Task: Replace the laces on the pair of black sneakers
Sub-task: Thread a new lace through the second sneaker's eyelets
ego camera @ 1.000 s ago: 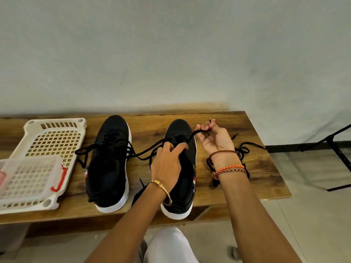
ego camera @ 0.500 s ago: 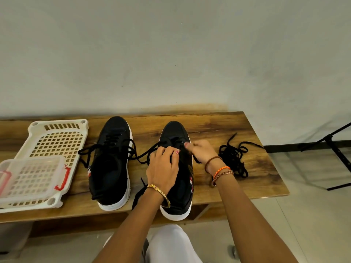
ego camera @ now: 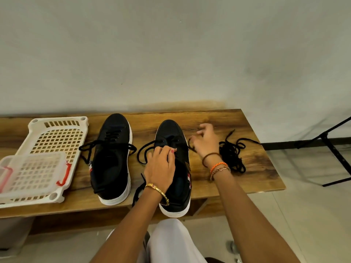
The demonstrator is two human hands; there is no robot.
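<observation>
White basket [ego camera: 57, 137] far left on bench [ego camera: 252, 179]; left sneaker [ego camera: 114, 160] laced, centre-left. Left hand [ego camera: 161, 168] curled, pressing on right sneaker [ego camera: 171, 130] at centre (lace grip unclear). Right hand [ego camera: 206, 141] pinches lace end [ego camera: 190, 144]; loose laces [ego camera: 231, 154] centre-right.

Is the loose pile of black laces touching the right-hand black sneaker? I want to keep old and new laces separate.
Apart. The head view shows bare wooden tabletop and the right hand's wrist between the loose pile of black laces and the right-hand black sneaker.
</observation>
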